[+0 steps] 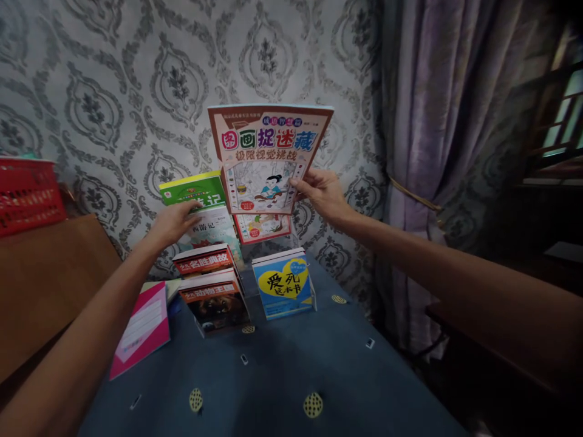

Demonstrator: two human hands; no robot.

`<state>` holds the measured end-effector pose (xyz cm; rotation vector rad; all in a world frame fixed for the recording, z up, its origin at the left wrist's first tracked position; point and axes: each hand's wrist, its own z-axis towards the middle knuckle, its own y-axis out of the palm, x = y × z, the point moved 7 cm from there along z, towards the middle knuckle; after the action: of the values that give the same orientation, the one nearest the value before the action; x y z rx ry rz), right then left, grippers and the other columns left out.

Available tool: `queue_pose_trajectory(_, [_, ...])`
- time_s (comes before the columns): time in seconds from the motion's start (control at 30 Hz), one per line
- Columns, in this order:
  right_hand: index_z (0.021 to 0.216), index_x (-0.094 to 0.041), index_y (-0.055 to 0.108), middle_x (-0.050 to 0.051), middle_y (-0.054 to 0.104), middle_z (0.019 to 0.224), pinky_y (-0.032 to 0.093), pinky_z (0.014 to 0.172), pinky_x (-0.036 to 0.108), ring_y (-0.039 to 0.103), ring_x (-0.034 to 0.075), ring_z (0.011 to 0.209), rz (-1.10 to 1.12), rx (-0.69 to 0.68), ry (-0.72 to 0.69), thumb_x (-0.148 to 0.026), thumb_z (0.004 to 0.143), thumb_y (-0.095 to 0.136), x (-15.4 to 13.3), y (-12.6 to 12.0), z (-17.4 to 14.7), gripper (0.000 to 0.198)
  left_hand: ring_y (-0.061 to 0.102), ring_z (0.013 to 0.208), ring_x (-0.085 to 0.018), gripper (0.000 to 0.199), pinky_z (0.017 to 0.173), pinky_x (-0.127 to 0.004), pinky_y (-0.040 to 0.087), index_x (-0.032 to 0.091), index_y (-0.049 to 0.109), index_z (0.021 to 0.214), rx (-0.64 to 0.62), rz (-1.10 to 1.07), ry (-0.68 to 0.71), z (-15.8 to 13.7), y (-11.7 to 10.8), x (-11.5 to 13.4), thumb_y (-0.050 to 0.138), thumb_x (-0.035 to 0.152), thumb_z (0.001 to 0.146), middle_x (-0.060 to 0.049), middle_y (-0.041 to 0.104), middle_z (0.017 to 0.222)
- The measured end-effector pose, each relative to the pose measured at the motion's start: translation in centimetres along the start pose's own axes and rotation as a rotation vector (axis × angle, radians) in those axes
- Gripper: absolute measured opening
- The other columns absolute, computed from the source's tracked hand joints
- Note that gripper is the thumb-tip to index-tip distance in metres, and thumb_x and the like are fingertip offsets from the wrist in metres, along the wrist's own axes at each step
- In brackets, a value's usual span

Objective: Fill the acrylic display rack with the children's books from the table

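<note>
My right hand [321, 193] pinches the right edge of a picture book [266, 152] with a brown-bordered cover, raised above the table. Behind its lower edge shows a red-bordered book [264, 229]. My left hand [178, 220] is at a white-covered book [212, 227], which stands before a taller green book [191, 189]; its fingertips are partly hidden, and I cannot tell whether they grip it. In front stand a red-topped book [207, 261] and a book with an animal on its cover [218, 306]. A blue book with a yellow heart [285, 285] stands upright to their right.
A pink book [143, 331] lies on the blue patterned tablecloth [268, 388] at the left. Beyond it are a brown box [50, 285] and a red basket [30, 197]. The papered wall [177, 79] rises behind, with a tied curtain [428, 121] at the right.
</note>
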<state>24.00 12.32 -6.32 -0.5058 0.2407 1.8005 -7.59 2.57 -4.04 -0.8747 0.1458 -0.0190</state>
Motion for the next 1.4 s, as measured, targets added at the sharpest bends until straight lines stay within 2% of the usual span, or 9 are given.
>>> queue_pose_trajectory(0.17, [0.103, -0.019, 0.071, 0.003, 0.071, 0.083, 0.055, 0.059, 0.026, 0.064, 0.016, 0.071, -0.062, -0.003, -0.035, -0.053, 0.088, 0.066, -1.2, 0.4, -0.4, 0.038, 0.063, 0.105, -0.029, 0.033, 0.089, -0.037, 0.047, 0.022, 0.064, 0.115, 0.034, 0.073, 0.012, 0.0, 0.2, 0.0, 0.055, 0.038, 0.089, -0.011, 0.07, 0.114])
queue_pose_trajectory(0.37, [0.098, -0.022, 0.074, 0.002, 0.073, 0.081, 0.055, 0.055, 0.026, 0.064, 0.015, 0.065, -0.062, 0.064, -0.084, -0.051, 0.087, 0.068, -2.9, 0.1, -0.5, 0.031, 0.063, 0.105, -0.029, 0.033, 0.089, -0.037, 0.048, 0.022, 0.064, 0.115, 0.019, 0.11, 0.061, 0.5, 0.7, -0.7, 0.055, 0.041, 0.09, -0.01, 0.07, 0.113])
queue_pose_trajectory(0.53, [0.102, -0.025, 0.074, 0.003, 0.074, 0.084, 0.056, 0.056, 0.027, 0.067, 0.017, 0.067, -0.028, 0.014, -0.036, -0.048, 0.086, 0.07, -1.9, 0.6, -0.5, 0.028, 0.063, 0.105, -0.027, 0.033, 0.091, -0.038, 0.047, 0.02, 0.064, 0.116, 0.017, 0.027, 0.124, 1.0, 0.9, -1.7, 0.057, 0.037, 0.088, -0.01, 0.07, 0.112])
queue_pose_trajectory(0.67, [0.096, -0.021, 0.073, 0.002, 0.072, 0.077, 0.055, 0.052, 0.027, 0.064, 0.016, 0.062, -0.004, 0.002, 0.024, -0.05, 0.085, 0.07, -0.4, 2.4, -0.8, 0.031, 0.062, 0.102, -0.025, 0.031, 0.091, -0.037, 0.047, 0.022, 0.066, 0.113, -0.003, -0.041, 0.149, 1.3, 0.9, -2.4, 0.057, 0.035, 0.087, -0.007, 0.07, 0.109])
queue_pose_trajectory(0.8, [0.085, -0.018, 0.069, 0.0, 0.066, 0.069, 0.053, 0.049, 0.026, 0.058, 0.014, 0.055, 0.012, -0.038, 0.094, -0.051, 0.082, 0.069, 1.1, 5.5, -1.1, 0.033, 0.062, 0.101, -0.026, 0.032, 0.091, -0.038, 0.047, 0.02, 0.067, 0.111, -0.01, -0.09, 0.134, 1.0, 0.7, -3.5, 0.056, 0.036, 0.086, -0.008, 0.069, 0.108])
queue_pose_trajectory(1.03, [0.079, -0.017, 0.064, 0.002, 0.066, 0.07, 0.051, 0.054, 0.028, 0.06, 0.018, 0.064, -0.033, -0.119, 0.208, -0.052, 0.081, 0.063, 4.2, 10.7, -1.5, 0.035, 0.061, 0.102, -0.026, 0.034, 0.094, -0.041, 0.047, 0.02, 0.066, 0.115, 0.025, -0.145, 0.098, -0.4, 0.5, -4.5, 0.055, 0.035, 0.086, -0.007, 0.065, 0.105])
queue_pose_trajectory(1.17, [0.073, -0.019, 0.061, 0.0, 0.061, 0.061, 0.046, 0.051, 0.027, 0.056, 0.016, 0.055, -0.066, -0.17, 0.245, -0.054, 0.08, 0.062, 5.4, 12.8, -1.8, 0.035, 0.059, 0.106, -0.028, 0.036, 0.097, -0.043, 0.047, 0.018, 0.064, 0.117, 0.036, -0.164, 0.095, -1.0, 0.6, -4.5, 0.055, 0.03, 0.084, -0.009, 0.064, 0.11])
queue_pose_trajectory(1.3, [0.069, -0.02, 0.058, -0.001, 0.058, 0.057, 0.043, 0.049, 0.027, 0.053, 0.015, 0.05, -0.021, -0.209, 0.256, -0.056, 0.078, 0.061, 5.5, 14.1, -1.8, 0.037, 0.058, 0.113, -0.028, 0.038, 0.1, -0.044, 0.046, 0.018, 0.061, 0.12, 0.056, -0.199, 0.112, -1.4, 0.5, -4.9, 0.055, 0.026, 0.084, -0.01, 0.064, 0.118])
queue_pose_trajectory(1.4, [0.071, -0.019, 0.061, -0.001, 0.06, 0.059, 0.046, 0.05, 0.027, 0.055, 0.016, 0.052, -0.008, -0.178, 0.21, -0.057, 0.075, 0.066, 4.4, 13.5, -0.9, 0.039, 0.059, 0.115, -0.027, 0.038, 0.101, -0.043, 0.047, 0.018, 0.06, 0.122, 0.057, -0.222, 0.096, -1.8, 0.4, -5.6, 0.055, 0.025, 0.085, -0.009, 0.065, 0.122])
